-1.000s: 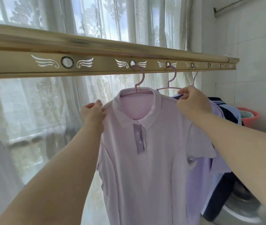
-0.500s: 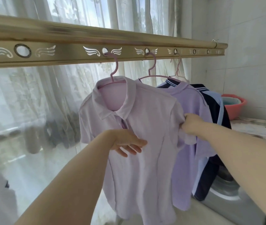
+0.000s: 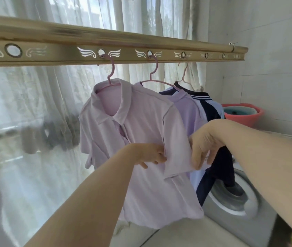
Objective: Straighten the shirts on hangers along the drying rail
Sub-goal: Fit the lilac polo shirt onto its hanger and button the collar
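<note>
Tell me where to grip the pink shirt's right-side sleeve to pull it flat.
Pinch the sleeve at its outer hem, coming from the right: that edge hangs free of the shirt, where the right hand pinches it while the left hand holds the armhole seam.

Arms reach forward; left hand [image 3: 147,153] grips shirt [image 3: 141,122] (fingers [image 3: 156,158] curled); right hand [image 3: 204,145] pinches sleeve [image 3: 177,157].
</note>
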`<act>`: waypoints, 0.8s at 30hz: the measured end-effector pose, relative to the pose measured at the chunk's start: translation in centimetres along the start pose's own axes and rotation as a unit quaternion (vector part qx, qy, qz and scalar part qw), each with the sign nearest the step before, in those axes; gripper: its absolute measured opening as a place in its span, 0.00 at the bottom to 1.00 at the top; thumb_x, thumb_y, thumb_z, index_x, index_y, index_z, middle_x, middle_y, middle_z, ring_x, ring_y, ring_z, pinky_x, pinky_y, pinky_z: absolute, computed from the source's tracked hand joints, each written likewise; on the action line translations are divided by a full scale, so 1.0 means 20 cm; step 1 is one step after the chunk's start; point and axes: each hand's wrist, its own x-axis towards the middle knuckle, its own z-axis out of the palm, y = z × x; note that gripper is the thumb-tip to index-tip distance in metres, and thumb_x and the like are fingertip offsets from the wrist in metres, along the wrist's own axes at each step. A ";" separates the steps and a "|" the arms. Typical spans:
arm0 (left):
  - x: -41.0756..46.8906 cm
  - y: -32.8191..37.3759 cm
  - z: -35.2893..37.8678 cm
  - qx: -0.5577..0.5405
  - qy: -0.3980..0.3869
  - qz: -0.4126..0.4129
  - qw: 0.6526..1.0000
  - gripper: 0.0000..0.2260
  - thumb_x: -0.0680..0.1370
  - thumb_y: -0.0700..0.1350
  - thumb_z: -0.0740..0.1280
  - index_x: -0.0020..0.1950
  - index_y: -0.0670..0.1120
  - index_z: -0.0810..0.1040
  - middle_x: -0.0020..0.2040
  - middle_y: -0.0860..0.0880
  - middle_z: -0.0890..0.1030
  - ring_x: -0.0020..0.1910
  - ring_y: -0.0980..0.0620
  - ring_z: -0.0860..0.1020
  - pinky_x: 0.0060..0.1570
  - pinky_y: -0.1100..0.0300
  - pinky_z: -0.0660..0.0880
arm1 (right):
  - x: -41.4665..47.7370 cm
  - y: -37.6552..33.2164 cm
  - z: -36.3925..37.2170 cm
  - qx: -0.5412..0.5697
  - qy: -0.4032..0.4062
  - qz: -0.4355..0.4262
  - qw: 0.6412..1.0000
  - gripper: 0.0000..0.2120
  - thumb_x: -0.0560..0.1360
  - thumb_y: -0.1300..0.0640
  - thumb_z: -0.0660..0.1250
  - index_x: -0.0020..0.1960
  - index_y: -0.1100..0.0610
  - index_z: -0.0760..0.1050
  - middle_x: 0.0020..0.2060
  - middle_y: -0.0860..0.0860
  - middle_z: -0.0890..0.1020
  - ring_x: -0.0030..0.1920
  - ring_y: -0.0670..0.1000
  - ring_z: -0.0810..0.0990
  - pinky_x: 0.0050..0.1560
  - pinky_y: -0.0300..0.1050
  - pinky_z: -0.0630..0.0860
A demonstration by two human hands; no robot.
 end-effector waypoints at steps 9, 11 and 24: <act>-0.41 -0.66 -0.31 -0.038 0.206 -0.250 0.945 0.15 0.81 0.44 0.56 0.65 0.40 0.72 0.42 0.47 0.81 0.37 0.49 0.79 0.38 0.57 0.75 | -0.16 -0.48 -0.10 0.153 0.598 -0.185 0.764 0.17 0.78 0.43 0.54 0.53 0.52 0.75 0.50 0.53 0.80 0.55 0.58 0.77 0.49 0.47 0.70; -0.49 -0.75 -0.39 -0.041 0.252 -0.266 0.930 0.16 0.81 0.44 0.56 0.66 0.40 0.69 0.47 0.45 0.80 0.34 0.50 0.76 0.34 0.58 0.73 | -0.17 -0.65 -0.06 0.086 0.577 -0.201 0.787 0.25 0.74 0.34 0.56 0.59 0.51 0.74 0.53 0.50 0.80 0.59 0.56 0.77 0.52 0.48 0.71; -0.41 -0.72 -0.76 -0.263 0.471 0.047 0.841 0.16 0.79 0.48 0.58 0.65 0.44 0.70 0.53 0.44 0.79 0.52 0.42 0.80 0.50 0.48 0.78 | 0.16 -0.82 0.04 0.043 0.499 -0.120 0.857 0.14 0.76 0.44 0.62 0.41 0.54 0.72 0.40 0.51 0.78 0.44 0.55 0.77 0.39 0.45 0.68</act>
